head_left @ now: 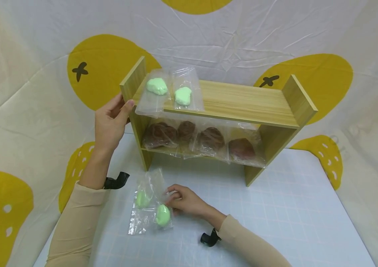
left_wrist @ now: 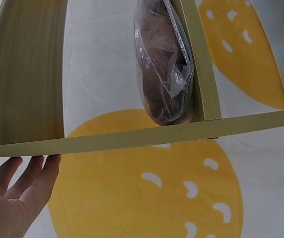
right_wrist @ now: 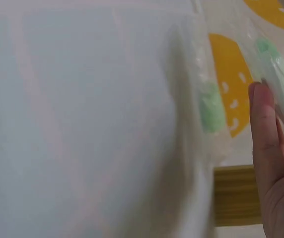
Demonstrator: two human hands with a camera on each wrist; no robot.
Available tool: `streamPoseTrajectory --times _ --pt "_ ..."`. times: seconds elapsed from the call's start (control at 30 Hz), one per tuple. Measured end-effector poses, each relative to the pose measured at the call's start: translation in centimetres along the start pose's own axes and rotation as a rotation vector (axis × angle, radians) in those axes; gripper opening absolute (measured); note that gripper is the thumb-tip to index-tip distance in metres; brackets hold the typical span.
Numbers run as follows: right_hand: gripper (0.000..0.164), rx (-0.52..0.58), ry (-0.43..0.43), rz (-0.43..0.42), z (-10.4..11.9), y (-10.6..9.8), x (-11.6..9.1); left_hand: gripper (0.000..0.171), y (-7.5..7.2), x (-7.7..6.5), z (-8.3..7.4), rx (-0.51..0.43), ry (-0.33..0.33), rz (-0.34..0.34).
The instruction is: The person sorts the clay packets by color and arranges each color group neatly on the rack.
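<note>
My left hand point(head_left: 110, 124) touches the left side panel of a wooden shelf point(head_left: 242, 100); in the left wrist view its straight fingers point(left_wrist: 42, 183) rest against the panel's outer face. Low over the table, my right hand point(head_left: 187, 200) pinches a clear plastic bag with a pale green lump point(head_left: 163, 215). That bag point(right_wrist: 276, 64) stands between thumb and fingers in the right wrist view. Partly under it on the table lies a second such bag point(head_left: 143, 199). Two more bags with green lumps point(head_left: 157, 86) lie side by side at the top board's left end.
Several clear bags with dark brown lumps point(head_left: 211, 139) fill the shelf's lower board, their edges hanging over its front. A pale checked cloth point(head_left: 295, 207) covers the table. Behind hangs a white cloth point(head_left: 222, 48) with yellow shapes.
</note>
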State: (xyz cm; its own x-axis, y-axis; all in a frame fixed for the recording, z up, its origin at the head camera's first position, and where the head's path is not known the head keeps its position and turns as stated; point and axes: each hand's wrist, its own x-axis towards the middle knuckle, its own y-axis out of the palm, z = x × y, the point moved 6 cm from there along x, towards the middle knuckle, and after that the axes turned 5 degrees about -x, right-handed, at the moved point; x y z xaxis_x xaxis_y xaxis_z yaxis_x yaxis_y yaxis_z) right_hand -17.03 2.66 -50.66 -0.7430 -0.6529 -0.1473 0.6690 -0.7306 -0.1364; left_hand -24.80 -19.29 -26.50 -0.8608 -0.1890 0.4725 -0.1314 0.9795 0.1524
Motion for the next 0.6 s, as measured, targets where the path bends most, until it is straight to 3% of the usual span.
streamPoseTrajectory --times 0.43,0.6 --pt "0.036 0.033 -0.089 -0.018 5.3 -2.7 -2.4 0.044 0.1 0.0 0.1 0.022 -0.011 -0.003" --pt "0.036 0.031 -0.164 -0.031 7.9 -3.9 -3.8 0.044 0.0 0.0 0.1 0.026 -0.014 -0.006"
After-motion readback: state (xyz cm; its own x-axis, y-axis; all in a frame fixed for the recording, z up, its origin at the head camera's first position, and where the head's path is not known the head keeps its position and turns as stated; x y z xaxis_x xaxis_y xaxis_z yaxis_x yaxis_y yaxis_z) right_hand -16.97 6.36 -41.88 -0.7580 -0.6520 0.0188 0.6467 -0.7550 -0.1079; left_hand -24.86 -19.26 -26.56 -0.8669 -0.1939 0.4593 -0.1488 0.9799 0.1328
